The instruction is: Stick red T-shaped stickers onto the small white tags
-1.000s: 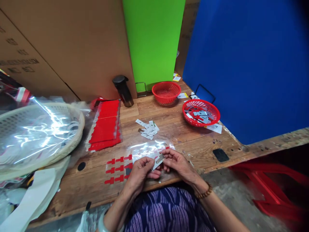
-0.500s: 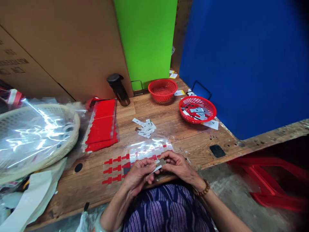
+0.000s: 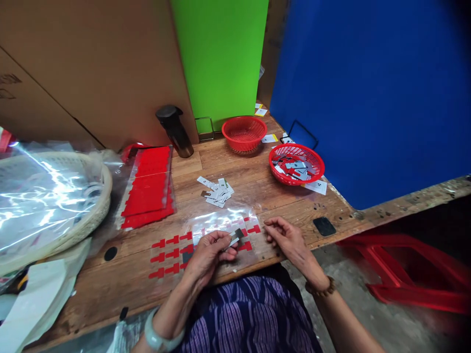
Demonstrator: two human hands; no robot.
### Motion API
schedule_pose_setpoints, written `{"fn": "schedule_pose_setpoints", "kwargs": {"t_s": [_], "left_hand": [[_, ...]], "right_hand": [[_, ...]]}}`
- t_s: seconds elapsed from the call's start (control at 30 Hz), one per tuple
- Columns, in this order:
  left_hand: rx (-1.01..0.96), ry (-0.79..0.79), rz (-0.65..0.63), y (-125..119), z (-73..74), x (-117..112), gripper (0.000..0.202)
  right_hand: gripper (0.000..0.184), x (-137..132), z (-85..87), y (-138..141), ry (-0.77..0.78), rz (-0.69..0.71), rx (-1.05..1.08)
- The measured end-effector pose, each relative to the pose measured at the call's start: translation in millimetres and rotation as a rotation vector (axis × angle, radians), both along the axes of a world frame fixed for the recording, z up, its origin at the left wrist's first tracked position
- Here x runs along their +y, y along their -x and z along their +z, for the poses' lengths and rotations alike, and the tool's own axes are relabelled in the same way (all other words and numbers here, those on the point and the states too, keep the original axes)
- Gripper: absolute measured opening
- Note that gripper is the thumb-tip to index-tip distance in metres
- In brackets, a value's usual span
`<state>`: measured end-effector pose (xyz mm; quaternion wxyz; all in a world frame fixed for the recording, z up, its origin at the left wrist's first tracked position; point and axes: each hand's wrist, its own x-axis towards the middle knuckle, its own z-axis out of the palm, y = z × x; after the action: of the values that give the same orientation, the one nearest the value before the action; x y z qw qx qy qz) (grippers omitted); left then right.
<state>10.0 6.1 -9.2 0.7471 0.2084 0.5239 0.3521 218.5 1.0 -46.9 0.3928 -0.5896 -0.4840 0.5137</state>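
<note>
My left hand (image 3: 209,252) pinches a small card strip (image 3: 234,238), white with a dark grey-brown end, between thumb and fingers. It is held above a clear plastic sheet (image 3: 224,215) that carries rows of red T-shaped stickers (image 3: 172,254). Off the sheet's right edge, my right hand (image 3: 290,240) hovers apart from the strip, its fingers curled and the thumb close to the index fingertip. Whatever may lie between those fingertips is too small to make out. Beyond the sheet lies a loose pile of similar white strips (image 3: 218,191).
A red basket (image 3: 319,169) holding strips stands at the right, another red basket (image 3: 244,132) behind it. Stacked red sheets (image 3: 150,181), a dark bottle (image 3: 177,132) and a large pale basket (image 3: 105,196) with plastic occupy the left. Green and blue boards (image 3: 360,98) rise behind.
My right hand has let go of the strip and moved right, away from my left hand. The strip stays in my left hand. The view has shifted slightly.
</note>
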Motion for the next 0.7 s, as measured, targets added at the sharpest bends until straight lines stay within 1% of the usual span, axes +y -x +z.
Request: {"fn": "schedule_pose_setpoints", "kwargs": {"t_s": [0.03,0.1,0.17,0.23,0.33,0.47,0.6,0.7], "left_hand": [[0.006,0.001,0.016,-1.7,-0.6,2.9,0.014],[0.022,-0.005,0.039,-6.1,-3.3,8.6,0.014],[0.032,-0.03,0.052,-11.4,-8.0,14.1,0.017],[0.039,-0.067,0.059,-17.3,-13.7,19.4,0.018],[0.059,-0.123,0.068,-26.7,-20.8,26.9,0.019],[0.078,-0.21,0.062,-39.0,-25.3,35.4,0.018],[0.107,-0.234,0.072,-47.3,-29.9,39.9,0.017],[0.123,-0.226,0.086,-48.9,-33.9,40.0,0.016]], "right_hand": [[0.016,1.8,-0.8,-1.8,-0.049,0.0,-0.109],[0.012,3.9,-0.2,-1.2,-0.168,0.052,-0.285],[0.013,4.7,2.2,3.5,-0.255,0.109,-0.406],[0.014,5.3,4.3,9.6,-0.296,0.13,-0.489],[0.013,7.7,5.2,16.5,-0.307,0.141,-0.596],[0.011,14.5,4.8,18.5,-0.274,0.181,-0.688],[0.013,18.2,4.2,16.3,-0.265,0.218,-0.725],[0.011,14.2,3.2,16.0,-0.309,0.193,-0.706]]}}
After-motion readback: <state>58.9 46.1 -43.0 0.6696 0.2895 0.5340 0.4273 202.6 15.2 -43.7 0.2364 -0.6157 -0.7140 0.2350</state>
